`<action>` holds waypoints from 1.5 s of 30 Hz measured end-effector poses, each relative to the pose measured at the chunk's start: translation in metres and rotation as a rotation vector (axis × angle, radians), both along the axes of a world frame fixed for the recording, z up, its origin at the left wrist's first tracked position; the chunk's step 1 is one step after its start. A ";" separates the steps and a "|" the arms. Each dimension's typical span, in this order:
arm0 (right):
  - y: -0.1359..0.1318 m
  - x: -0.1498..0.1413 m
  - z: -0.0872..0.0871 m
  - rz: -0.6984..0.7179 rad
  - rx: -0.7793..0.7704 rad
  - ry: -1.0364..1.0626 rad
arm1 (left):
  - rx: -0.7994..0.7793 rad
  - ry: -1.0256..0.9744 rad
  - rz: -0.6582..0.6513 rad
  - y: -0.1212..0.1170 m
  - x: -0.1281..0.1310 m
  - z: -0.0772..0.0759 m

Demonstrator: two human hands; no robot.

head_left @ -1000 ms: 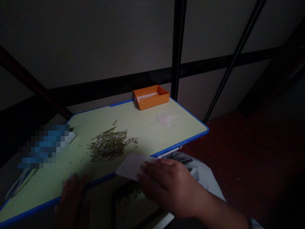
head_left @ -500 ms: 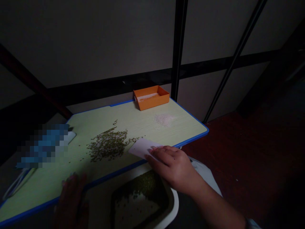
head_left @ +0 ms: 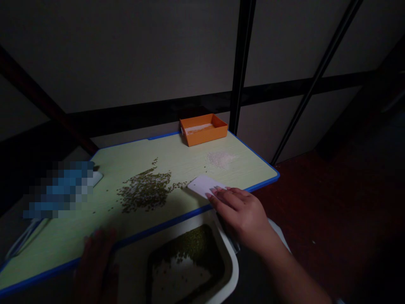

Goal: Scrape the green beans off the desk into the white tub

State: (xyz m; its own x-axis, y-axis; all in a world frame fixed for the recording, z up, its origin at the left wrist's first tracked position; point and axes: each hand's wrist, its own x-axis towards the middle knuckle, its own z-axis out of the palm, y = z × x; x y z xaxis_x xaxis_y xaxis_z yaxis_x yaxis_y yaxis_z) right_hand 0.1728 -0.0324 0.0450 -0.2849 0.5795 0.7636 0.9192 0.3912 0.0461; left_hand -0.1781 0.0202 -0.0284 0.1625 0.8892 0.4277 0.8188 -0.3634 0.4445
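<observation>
My right hand [head_left: 242, 213] grips a white card [head_left: 205, 185] that lies low over the table top near its front edge. Just left of the card spreads a pile of small green beans [head_left: 147, 190] mixed with white grains. Beyond the card is a small heap of white grains [head_left: 220, 159]. In deep shadow, my left hand [head_left: 96, 257] rests at the table's front edge, its fingers stretched out and nothing seen in them. Below the edge, between my hands, a white tub [head_left: 233, 274] holds many green beans, heaped towards its far right side.
The pale table [head_left: 186, 158] has a blue rim. An orange tray [head_left: 207, 136] with white grains inside stands at its back, close to dark panelled doors [head_left: 152, 55]. A blurred-out blue item [head_left: 60, 190] lies at the left. Reddish floor [head_left: 303, 198] shows on the right.
My right hand has slid the card to the right and slightly away, off the right end of the bean pile. A stray bean now shows near the white grains. My left hand stays put.
</observation>
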 end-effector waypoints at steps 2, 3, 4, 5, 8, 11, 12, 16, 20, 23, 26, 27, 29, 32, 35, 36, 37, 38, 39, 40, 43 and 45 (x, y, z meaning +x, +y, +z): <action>-0.004 0.001 0.002 -0.002 -0.008 -0.005 | 0.022 -0.005 -0.007 0.000 0.001 0.000; -0.006 0.001 0.002 -0.006 -0.013 -0.009 | 0.010 0.005 -0.002 0.001 -0.001 -0.001; -0.007 0.001 0.003 -0.016 -0.019 -0.013 | 0.014 0.027 -0.006 0.003 -0.003 -0.003; -0.008 0.002 0.003 -0.029 -0.021 -0.013 | 0.056 0.050 -0.036 0.006 -0.008 -0.005; -0.006 0.007 0.001 -0.088 -0.019 -0.013 | 0.066 0.100 -0.067 0.015 -0.021 -0.016; 0.001 0.017 -0.004 -0.142 -0.001 -0.001 | 0.088 0.102 -0.073 0.017 -0.024 -0.021; 0.004 0.022 -0.006 -0.160 0.017 0.010 | 0.089 0.093 -0.073 0.016 -0.022 -0.020; 0.014 0.036 -0.010 -0.230 0.169 0.067 | 0.090 0.061 -0.053 0.008 -0.011 -0.012; 0.017 0.037 -0.007 -0.228 0.307 0.154 | 0.102 0.078 -0.062 0.010 -0.013 -0.013; 0.018 0.031 -0.003 -0.140 0.280 0.161 | 0.111 0.108 -0.069 0.014 -0.018 -0.017; 0.022 0.027 -0.003 -0.104 0.267 0.138 | 0.110 0.106 -0.054 0.014 -0.018 -0.019; 0.024 0.026 -0.003 -0.101 0.264 0.136 | 0.107 0.097 -0.052 0.014 -0.018 -0.018; 0.027 0.024 -0.004 -0.092 0.250 0.135 | 0.101 0.088 -0.061 0.013 -0.017 -0.018; 0.029 0.022 -0.005 -0.090 0.225 0.119 | 0.097 0.082 -0.067 0.012 -0.017 -0.018; 0.029 0.019 -0.005 -0.087 0.209 0.103 | 0.072 0.073 -0.040 0.011 -0.015 -0.016; 0.029 0.019 -0.005 -0.082 0.207 0.101 | 0.069 0.068 -0.036 0.010 -0.013 -0.015; 0.029 0.018 -0.005 -0.079 0.206 0.101 | 0.067 0.062 -0.030 0.008 -0.011 -0.014; 0.029 0.017 -0.005 -0.077 0.203 0.101 | 0.074 0.052 -0.029 0.007 -0.009 -0.012; 0.028 0.017 -0.005 -0.078 0.198 0.101 | 0.079 0.043 -0.031 0.006 -0.006 -0.010; 0.029 0.017 -0.006 -0.082 0.191 0.102 | 0.080 0.032 -0.030 0.004 -0.003 -0.008; 0.029 0.017 -0.008 -0.105 0.165 0.117 | 0.039 -0.008 -0.011 -0.001 0.006 0.000; 0.030 0.017 -0.008 -0.116 0.157 0.122 | 0.009 -0.025 -0.001 -0.004 0.010 0.003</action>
